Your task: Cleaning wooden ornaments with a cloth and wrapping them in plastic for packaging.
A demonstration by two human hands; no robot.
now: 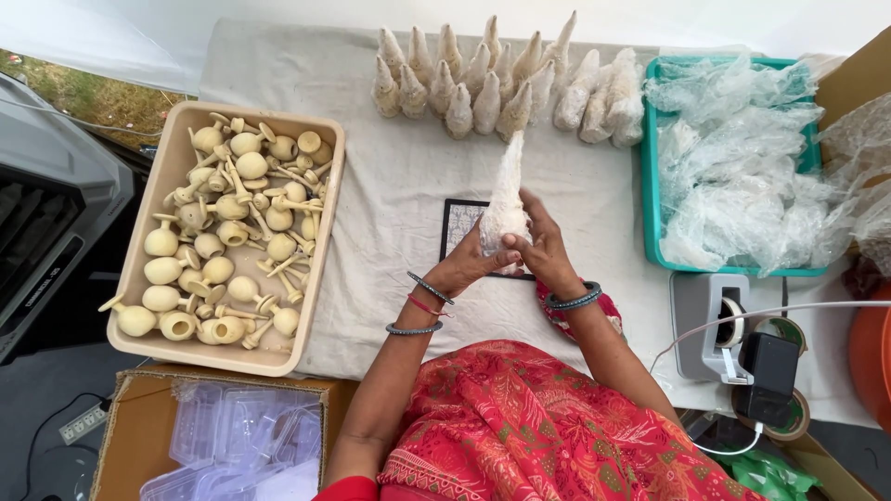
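Both of my hands hold one wrapped object (507, 206), a cream piece covered in clear plastic film that tapers to a twisted point away from me. My left hand (471, 264) grips its lower left side. My right hand (541, 243) closes on its lower right side. The piece sits above a small dark patterned mat (458, 225) on the white cloth (390, 186). Bangles ring both wrists.
A beige tray (176, 148) of unwrapped cream bulb-shaped pieces stands at left. Several wrapped pieces (492, 83) lie in rows at the far edge. A teal tray (651, 186) holds plastic film. At right sits a tape dispenser (710, 320); at lower left, a cardboard box (139, 427) of clear lids.
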